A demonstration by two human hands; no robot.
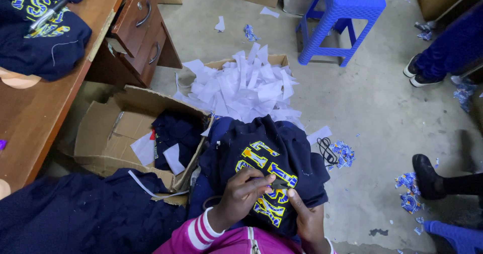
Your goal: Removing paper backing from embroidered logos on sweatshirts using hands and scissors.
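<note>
Your left hand has its fingers clenched on a small dark tool, too small to tell what kind, pressed to the yellow and blue lettering of the navy garment draped over your lap. Your right hand grips the cloth just beside it. Keep that cloth taut under the tip, work close along each letter's edge, and aim away from your holding fingers. The box of white paper scraps sits just beyond your knees, the open cardboard box at your left
</note>
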